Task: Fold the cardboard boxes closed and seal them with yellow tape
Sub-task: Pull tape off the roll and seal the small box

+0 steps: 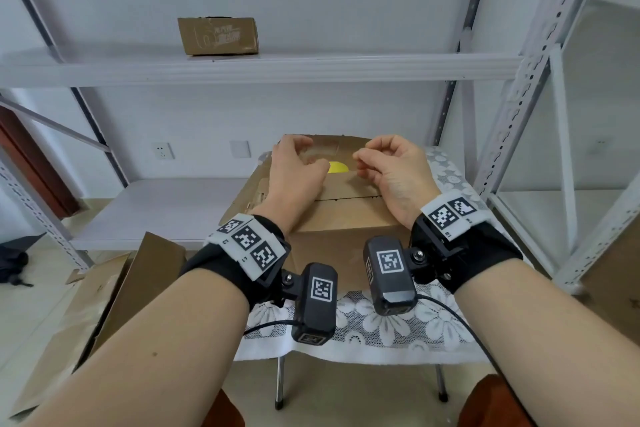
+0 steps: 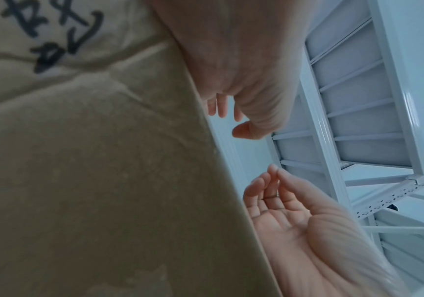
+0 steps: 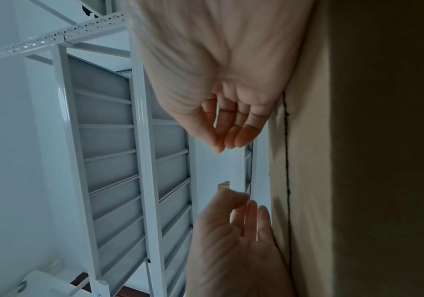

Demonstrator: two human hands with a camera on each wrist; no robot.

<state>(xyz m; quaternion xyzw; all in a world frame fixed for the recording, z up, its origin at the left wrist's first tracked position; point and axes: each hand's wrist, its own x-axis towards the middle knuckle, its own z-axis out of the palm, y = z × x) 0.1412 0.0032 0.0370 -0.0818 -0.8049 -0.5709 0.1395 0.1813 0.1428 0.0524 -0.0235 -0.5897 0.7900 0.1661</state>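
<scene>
A brown cardboard box (image 1: 346,215) stands on a small table, its top flaps folded down to a dark seam. Its side fills the left wrist view (image 2: 104,180) and the right of the right wrist view (image 3: 307,180). A yellow half-round patch (image 1: 337,167), apparently the tape, shows on the box top between my hands and is partly hidden. My left hand (image 1: 308,158) (image 2: 231,120) (image 3: 244,205) hovers over the far left of the top, fingers loosely curled, holding nothing. My right hand (image 1: 360,159) (image 3: 223,146) (image 2: 274,174) hovers at the far right, thumb tip against fingertips, with nothing visible between them.
The table wears a white lace cloth (image 1: 381,322). A small closed cardboard box (image 1: 218,36) sits on the upper shelf of the white metal rack (image 1: 311,69) behind. Flattened cardboard sheets (image 1: 114,288) lie on the floor at left. Another rack upright (image 1: 519,114) stands at right.
</scene>
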